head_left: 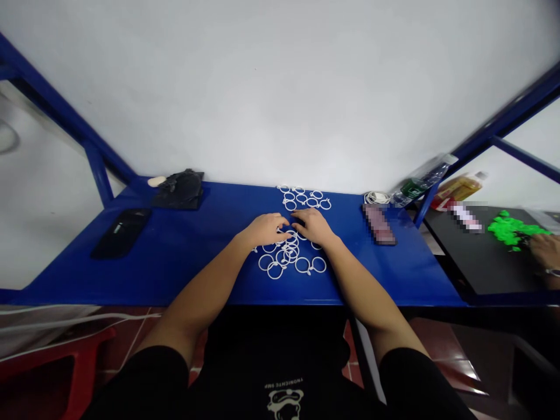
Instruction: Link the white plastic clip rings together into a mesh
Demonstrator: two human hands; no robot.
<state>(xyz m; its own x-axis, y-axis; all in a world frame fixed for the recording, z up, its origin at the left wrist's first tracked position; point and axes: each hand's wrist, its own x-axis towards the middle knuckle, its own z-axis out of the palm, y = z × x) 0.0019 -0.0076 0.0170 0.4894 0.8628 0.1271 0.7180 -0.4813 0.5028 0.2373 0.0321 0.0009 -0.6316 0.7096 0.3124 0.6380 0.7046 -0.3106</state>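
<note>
Loose white plastic rings with small tabs (302, 265) lie in an overlapping cluster on the blue table (184, 256), in front of me and partly under my hands. My left hand (265, 228) is over the cluster's left side, thumb apart from the curved fingers, its thumb tip close to a ring. Facing it from the right, my right hand (312, 225) reaches over the cluster's far edge with its fingers bent and spread. The two sets of fingertips nearly meet. Whether any fingertip touches a ring is hard to make out. Another group of white rings (301, 199) lies farther back, near the wall.
A black phone-like object (121, 233) and a black plastic bag (177, 189) lie on the left. On the right are a coiled white cable (377, 198), a blurred-out flat object (378, 224) and a bottle (422, 179). A co-worker's hand (546, 252) touches green pieces (510, 229).
</note>
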